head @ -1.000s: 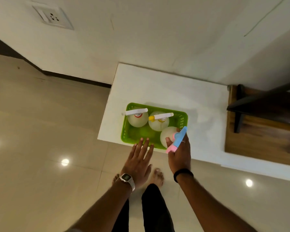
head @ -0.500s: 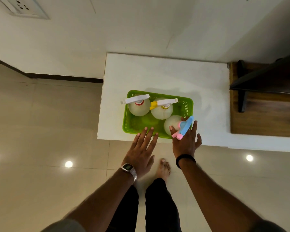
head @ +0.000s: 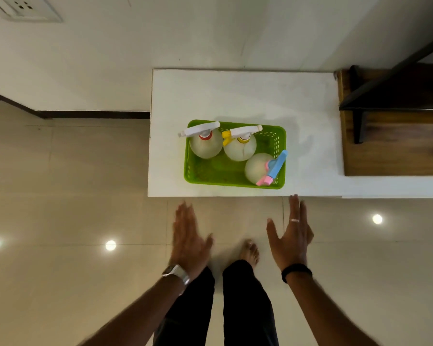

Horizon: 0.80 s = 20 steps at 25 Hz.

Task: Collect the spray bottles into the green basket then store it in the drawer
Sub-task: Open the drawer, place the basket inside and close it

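The person's forearms are bare, with no sleeves showing. The left hand (head: 189, 242), blurred, has a silver metal wristwatch (head: 176, 273) with a link band at its wrist. The right hand (head: 291, 242) carries a thin pale ring (head: 295, 220) on one finger and a plain black band (head: 296, 270) around the wrist. Both legs are in black trousers (head: 245, 303). One bare foot (head: 250, 252) shows beyond the trouser hem, toes visible.

Perforated glossy plastic green basket (head: 235, 182), matt white tabletop (head: 235, 96), polished glossy floor tiles (head: 73, 183), wooden shelf (head: 390, 151)
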### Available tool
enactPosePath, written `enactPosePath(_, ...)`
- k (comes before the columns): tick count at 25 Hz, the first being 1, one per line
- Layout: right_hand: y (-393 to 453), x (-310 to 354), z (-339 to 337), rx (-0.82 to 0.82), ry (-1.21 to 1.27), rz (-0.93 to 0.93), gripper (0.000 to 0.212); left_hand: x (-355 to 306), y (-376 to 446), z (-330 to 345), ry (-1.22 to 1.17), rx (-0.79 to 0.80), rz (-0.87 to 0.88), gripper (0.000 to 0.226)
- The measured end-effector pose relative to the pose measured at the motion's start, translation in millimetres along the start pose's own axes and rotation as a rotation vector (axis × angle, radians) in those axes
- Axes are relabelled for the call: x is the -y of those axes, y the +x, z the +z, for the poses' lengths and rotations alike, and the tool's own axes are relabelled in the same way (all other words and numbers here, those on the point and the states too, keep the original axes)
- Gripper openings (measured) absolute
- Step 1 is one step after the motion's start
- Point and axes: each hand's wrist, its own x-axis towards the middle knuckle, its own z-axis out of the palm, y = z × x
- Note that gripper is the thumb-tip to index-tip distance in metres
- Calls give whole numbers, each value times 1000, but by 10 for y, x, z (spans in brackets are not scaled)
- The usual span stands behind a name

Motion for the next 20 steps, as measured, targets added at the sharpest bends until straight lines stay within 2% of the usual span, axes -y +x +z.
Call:
enactPosePath(2,-274,-346,73,209,-123,115,73,218,50,208,-122,171,-340,80)
enactPosePath(3,-364,-524,122,396,-182,192,68,336,237,228,-79,76,-416,66)
enactPosePath(4,-432,-682,175,604,-249,266,63,575,270,432,-74,47,-340,54)
enactPosePath(5,-475,-813,213,799,-324,298,59,560,346,778,-127,113,-324,51)
enactPosePath(6,-483,-909,244,940,-393,275,57,492,472,1024,-120,121,-351,52)
enactPosePath(7,-467,-977,268,1000,-440,220,56,434,567,1186,-89,122,-384,51)
enactPosePath(10,-326,-986,276,891,-338,128,49,261,727,1158,30,123,-528,50)
enactPosePath(13,-125,-901,198,732,-193,115,44,233,722,1161,96,148,-476,50)
enactPosePath(15,21,-878,136,691,-166,75,43,213,739,1181,161,158,-433,50)
enactPosePath(17,175,-874,81,657,-178,15,43,181,682,1211,150,137,-431,50)
enactPosePath(20,358,-828,18,511,-212,-84,43,126,660,1267,62,119,-501,50)
